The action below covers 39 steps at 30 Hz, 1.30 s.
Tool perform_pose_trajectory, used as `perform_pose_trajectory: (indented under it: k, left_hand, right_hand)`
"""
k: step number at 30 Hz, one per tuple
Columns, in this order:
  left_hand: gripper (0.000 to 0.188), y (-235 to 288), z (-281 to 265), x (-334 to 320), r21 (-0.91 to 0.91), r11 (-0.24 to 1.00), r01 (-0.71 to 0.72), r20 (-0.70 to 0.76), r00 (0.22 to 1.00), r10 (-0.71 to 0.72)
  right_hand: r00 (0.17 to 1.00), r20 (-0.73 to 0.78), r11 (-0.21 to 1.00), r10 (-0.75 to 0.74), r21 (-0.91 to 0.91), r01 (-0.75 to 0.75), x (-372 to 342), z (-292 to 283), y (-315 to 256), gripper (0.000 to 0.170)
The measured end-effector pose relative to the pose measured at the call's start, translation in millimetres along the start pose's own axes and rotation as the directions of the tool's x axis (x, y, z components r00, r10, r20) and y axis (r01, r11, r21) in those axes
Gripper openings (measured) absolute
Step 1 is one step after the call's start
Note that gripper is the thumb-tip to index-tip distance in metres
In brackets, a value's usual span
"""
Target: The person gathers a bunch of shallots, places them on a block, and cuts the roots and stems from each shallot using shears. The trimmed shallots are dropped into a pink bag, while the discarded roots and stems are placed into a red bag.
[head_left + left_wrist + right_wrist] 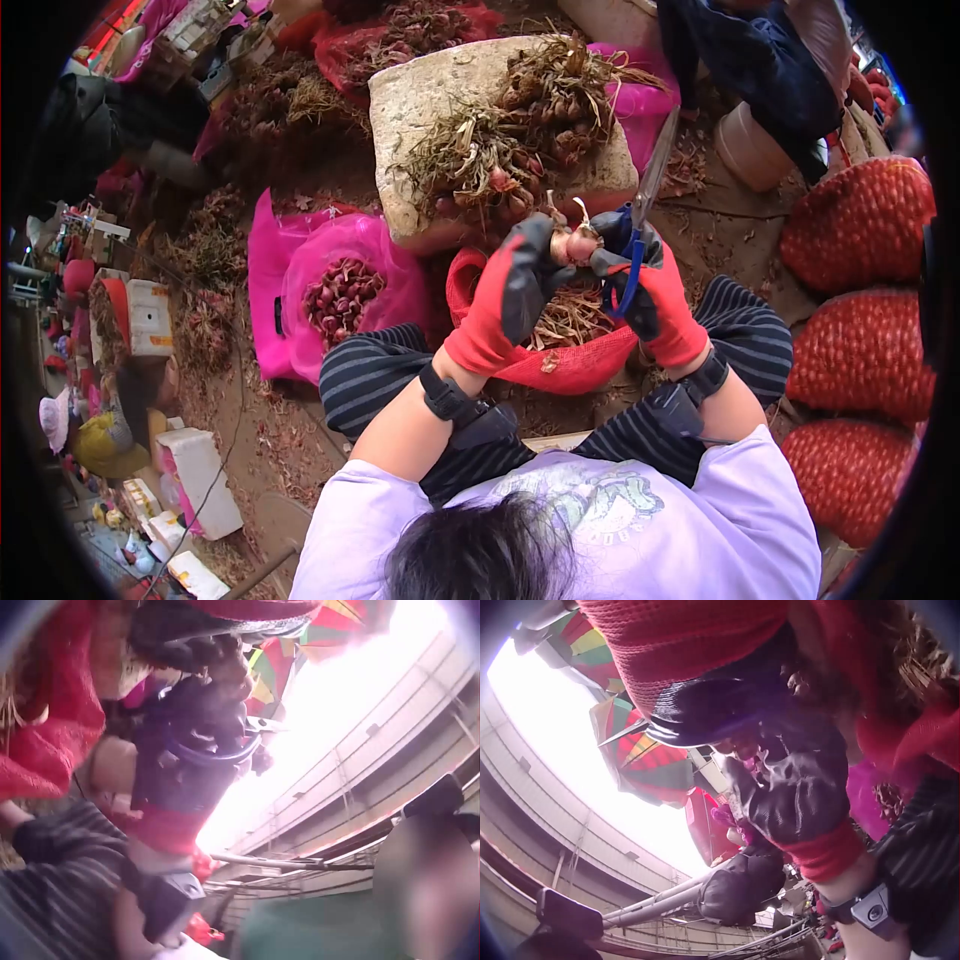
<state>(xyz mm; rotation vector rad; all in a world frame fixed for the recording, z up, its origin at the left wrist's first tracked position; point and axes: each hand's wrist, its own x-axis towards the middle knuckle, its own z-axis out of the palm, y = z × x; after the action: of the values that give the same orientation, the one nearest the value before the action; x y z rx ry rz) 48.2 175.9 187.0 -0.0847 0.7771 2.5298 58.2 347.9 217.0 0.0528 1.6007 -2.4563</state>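
Both hands wear red gloves with dark coated palms and meet over a red mesh bag (575, 372). The left hand (510, 290) pinches a small cluster of shallots (574, 246) with short cut stems. In the right hand (658, 300) are scissors (637, 245) with blue handles, their long blades pointing away from the person. Right fingertips reach the shallots' near right side. The left wrist view shows the right hand (187, 742) with a handle loop around it. From the right wrist, the left hand (799, 776) appears beside the scissors' side, its held shallots mostly hidden.
A pale block (425, 110) ahead carries bunches of dried-leaf shallots (480, 160). To the left stands a pink bag (275, 310) with loose shallots (343, 297). Full red mesh sacks (860, 345) are stacked on the right. Dry stalks (570, 320) lie in the red bag.
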Motion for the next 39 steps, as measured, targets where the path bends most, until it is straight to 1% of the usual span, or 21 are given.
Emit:
perform_pose_trajectory:
  k: [2,3,5,6,7,10,14,17,18,20,21,24,25,26,28,29,31,33,34,36,39]
  left_hand:
    - [0.025,-4.3,5.6,0.7,0.319,0.947,0.051,-0.055,0.998,-0.035]
    - [0.026,-3.3,8.7,-4.9,0.399,0.917,0.006,0.007,1.000,-0.010]
    - [0.028,-2.7,2.7,-0.5,0.511,0.856,-0.074,0.030,0.997,0.069]
    - [0.028,-3.4,0.0,1.0,0.564,0.818,-0.112,0.044,0.993,0.105]
    - [0.029,-3.9,-0.5,1.1,0.644,0.734,-0.216,0.061,0.971,0.232]
    - [0.026,21.0,20.2,-9.6,0.700,0.698,-0.147,0.100,0.989,0.108]
    - [0.025,12.5,4.3,-2.7,0.563,0.826,0.025,0.103,0.990,-0.100]
    - [0.026,9.9,9.8,-2.0,0.493,0.869,0.050,0.121,0.985,-0.125]
    - [0.026,9.7,13.3,-3.0,0.446,0.893,0.062,0.123,0.984,-0.130]
    - [0.027,3.0,0.1,2.3,0.224,0.971,0.084,0.278,0.949,-0.147]
    - [0.027,3.6,-0.2,4.4,0.110,0.988,0.107,0.355,0.924,-0.140]
    - [0.028,10.2,5.9,-4.8,0.376,0.925,0.064,0.103,0.989,-0.110]
    - [0.027,10.0,9.4,-5.1,0.392,0.919,0.044,0.071,0.994,-0.078]
    - [0.027,4.9,1.1,-0.8,0.383,0.923,-0.017,0.106,0.994,-0.026]
    - [0.027,-4.0,-11.8,7.1,0.358,0.924,-0.133,0.169,0.983,0.076]
    - [0.029,-6.6,-16.7,4.4,0.376,0.918,-0.129,0.143,0.987,0.080]
    - [0.034,5.7,4.8,-5.2,0.417,0.901,-0.119,0.096,0.992,0.087]
    - [0.034,-2.5,-3.3,1.9,0.582,0.796,-0.170,0.072,0.985,0.158]
    - [0.035,-6.4,-5.7,4.7,0.656,0.731,-0.190,0.064,0.978,0.197]
    - [0.038,-8.4,-3.3,4.8,0.661,0.730,-0.174,0.029,0.978,0.206]
    - [0.035,-12.0,-1.7,4.5,0.684,0.697,-0.215,0.070,0.971,0.230]
  right_hand:
    - [0.997,-0.027,0.992,-0.076,-0.101,0.072,2.4,-6.4,6.6,0.032]
    - [0.995,-0.002,0.984,-0.098,-0.152,0.096,3.0,-6.7,5.2,0.032]
    - [0.990,0.050,0.958,-0.134,-0.249,0.142,4.0,-6.8,0.2,0.032]
    - [0.995,0.035,0.969,-0.098,-0.224,0.103,3.2,-6.4,-3.6,0.033]
    - [0.998,0.019,0.978,-0.061,-0.196,0.064,1.9,-5.7,-8.5,0.033]
    - [0.999,0.026,0.998,0.020,-0.066,-0.018,1.9,-15.1,-9.0,0.032]
    - [0.999,0.046,0.994,-0.025,0.103,0.020,0.2,-20.2,-1.1,0.032]
    - [0.997,-0.055,0.994,-0.047,0.100,0.052,-5.5,-12.4,-7.3,0.033]
    - [0.998,-0.032,0.966,-0.058,0.249,0.064,-3.1,-16.1,-6.6,0.033]
    - [0.995,0.013,0.847,-0.096,0.526,0.075,8.8,-28.7,-6.7,0.032]
    - [0.992,0.020,0.868,-0.123,0.487,0.098,11.8,-28.6,-15.0,0.030]
    - [0.988,-0.002,0.973,-0.153,0.172,0.151,1.6,-14.7,-38.2,0.030]
    - [0.985,0.070,0.987,-0.157,-0.005,0.158,1.9,-10.6,-43.0,0.031]
    - [0.992,0.000,0.975,-0.128,-0.182,0.126,-3.4,2.3,-46.2,0.034]
    - [0.916,0.122,0.763,-0.382,-0.518,0.387,-1.9,5.0,-30.2,0.034]
    - [0.970,0.084,0.752,-0.226,-0.618,0.229,-8.2,4.2,-33.3,0.034]
    - [0.951,0.102,0.721,-0.292,-0.630,0.289,-4.7,0.2,-23.6,0.033]
    - [0.926,0.123,0.707,-0.356,-0.613,0.353,-0.9,-2.2,-16.8,0.032]
    - [0.942,0.085,0.747,-0.324,-0.587,0.310,0.2,-2.5,-15.2,0.031]
    - [0.967,0.010,0.819,-0.253,-0.530,0.220,1.7,-3.4,-13.2,0.030]
    - [0.893,0.149,0.549,-0.424,-0.743,0.384,2.4,-10.7,-15.0,0.028]
